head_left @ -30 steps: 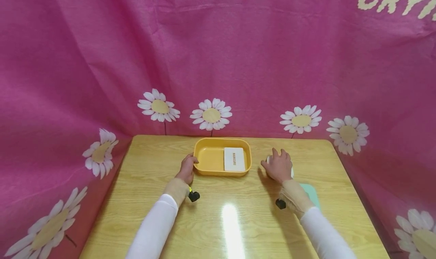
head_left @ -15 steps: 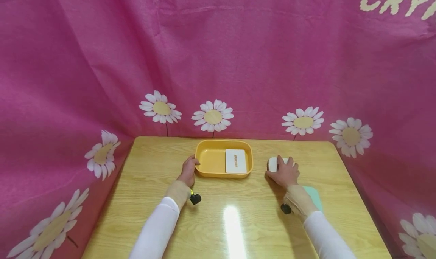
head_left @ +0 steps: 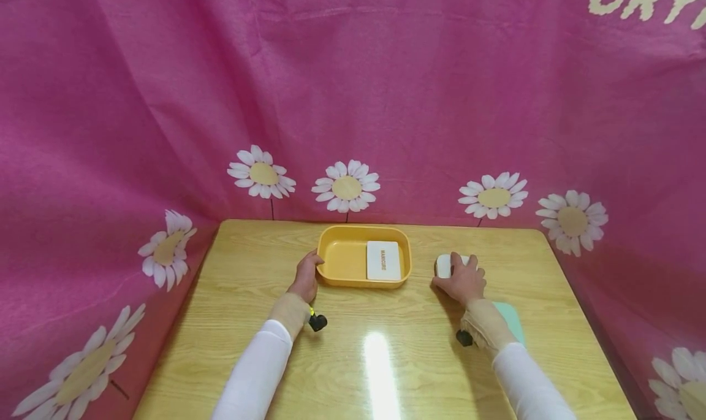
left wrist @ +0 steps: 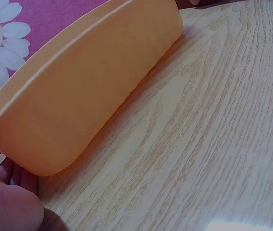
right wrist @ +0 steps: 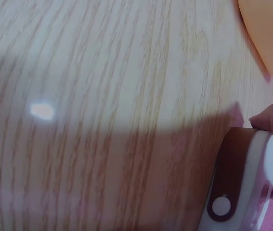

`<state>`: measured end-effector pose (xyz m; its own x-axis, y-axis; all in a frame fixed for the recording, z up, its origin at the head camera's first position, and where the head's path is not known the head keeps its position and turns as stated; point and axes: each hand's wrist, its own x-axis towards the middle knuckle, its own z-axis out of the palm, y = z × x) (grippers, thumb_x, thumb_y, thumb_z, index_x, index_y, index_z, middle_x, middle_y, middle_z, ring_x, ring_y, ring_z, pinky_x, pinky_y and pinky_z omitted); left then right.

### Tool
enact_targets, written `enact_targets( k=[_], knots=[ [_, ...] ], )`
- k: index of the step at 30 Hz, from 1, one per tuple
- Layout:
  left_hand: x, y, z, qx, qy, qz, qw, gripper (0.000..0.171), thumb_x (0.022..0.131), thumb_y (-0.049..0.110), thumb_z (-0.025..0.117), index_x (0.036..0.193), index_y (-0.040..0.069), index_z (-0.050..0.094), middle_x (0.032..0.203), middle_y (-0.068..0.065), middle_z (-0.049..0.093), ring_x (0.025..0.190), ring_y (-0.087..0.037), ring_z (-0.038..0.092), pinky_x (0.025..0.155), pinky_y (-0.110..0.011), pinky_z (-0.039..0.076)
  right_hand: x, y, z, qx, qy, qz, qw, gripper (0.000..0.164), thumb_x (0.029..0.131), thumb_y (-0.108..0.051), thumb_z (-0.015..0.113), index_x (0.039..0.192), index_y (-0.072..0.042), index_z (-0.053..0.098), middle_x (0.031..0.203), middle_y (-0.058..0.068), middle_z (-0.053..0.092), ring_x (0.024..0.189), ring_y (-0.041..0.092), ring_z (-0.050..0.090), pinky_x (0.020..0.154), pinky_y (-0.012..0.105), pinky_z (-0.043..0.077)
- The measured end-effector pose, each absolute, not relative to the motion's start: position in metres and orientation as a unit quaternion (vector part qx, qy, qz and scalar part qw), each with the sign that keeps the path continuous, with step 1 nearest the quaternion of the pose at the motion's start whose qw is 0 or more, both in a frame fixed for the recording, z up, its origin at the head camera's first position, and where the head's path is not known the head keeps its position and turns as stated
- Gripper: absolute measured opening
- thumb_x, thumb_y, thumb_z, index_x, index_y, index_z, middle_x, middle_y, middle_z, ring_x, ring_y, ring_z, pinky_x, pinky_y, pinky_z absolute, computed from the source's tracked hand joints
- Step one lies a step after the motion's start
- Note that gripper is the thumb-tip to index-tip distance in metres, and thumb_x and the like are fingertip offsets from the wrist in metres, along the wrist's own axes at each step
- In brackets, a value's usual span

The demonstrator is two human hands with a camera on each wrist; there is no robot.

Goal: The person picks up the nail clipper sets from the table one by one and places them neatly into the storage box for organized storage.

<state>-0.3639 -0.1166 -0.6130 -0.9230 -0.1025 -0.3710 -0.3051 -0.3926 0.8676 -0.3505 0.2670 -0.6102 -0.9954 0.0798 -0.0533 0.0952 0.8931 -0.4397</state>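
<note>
A shallow yellow bin (head_left: 344, 281) stands near the table's far edge. My left hand (head_left: 305, 278) grips its left end, with the thumb over the rim and the fingers outside. Inside the bin, on the right, lies a white box (head_left: 383, 260) lettered "MANICURE". Right of the bin, my right hand (head_left: 466, 282) grips a small rounded case (head_left: 444, 265) on the table. In the right wrist view this case (right wrist: 230, 178) shows a white top, a brown side band and a round white button. My palm and fingers cover part of it.
A mint-green flat item (head_left: 510, 319) lies on the wooden table (head_left: 419, 358), partly hidden under my right forearm. Pink fabric (head_left: 419, 101) with daisies surrounds the table at the back and sides. Light glares off the front middle of the tabletop.
My right hand has shifted slightly right and toward me, its spread fingers closing in on the case, more of which now shows. My left hand stays on the bin.
</note>
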Motion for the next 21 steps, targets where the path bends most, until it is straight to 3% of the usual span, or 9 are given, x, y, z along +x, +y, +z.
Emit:
enact_targets(
  k=[13, 21],
  knots=[
    [-0.3627, -0.1180, -0.6121, -0.185, 0.544, 0.816, 0.062, 0.067, 0.091, -0.001, 0.042, 0.157, -0.009, 0.037, 0.162, -0.025, 0.039, 0.144, -0.032, 0.041, 0.119, -0.040, 0.036, -0.3498, 0.2673, -0.6097, 0.040, 0.973, -0.229, 0.012, 0.093, 0.077, -0.045, 0.080, 0.151, -0.002, 0.043, 0.140, 0.040, 0.035, 0.110, 0.063, 0.046, 0.089, 0.073, 0.044],
    [-0.3641, -0.1179, -0.6151, -0.174, 0.546, 0.817, 0.060, 0.066, 0.090, -0.001, 0.042, 0.155, -0.010, 0.040, 0.158, -0.027, 0.043, 0.139, -0.031, 0.045, 0.112, -0.034, 0.041, -0.3482, 0.2670, -0.6085, 0.027, 0.972, -0.234, -0.015, 0.082, 0.079, -0.045, 0.082, 0.142, -0.002, 0.051, 0.124, 0.037, 0.047, 0.100, 0.060, 0.051, 0.080, 0.067, 0.048]
  ],
)
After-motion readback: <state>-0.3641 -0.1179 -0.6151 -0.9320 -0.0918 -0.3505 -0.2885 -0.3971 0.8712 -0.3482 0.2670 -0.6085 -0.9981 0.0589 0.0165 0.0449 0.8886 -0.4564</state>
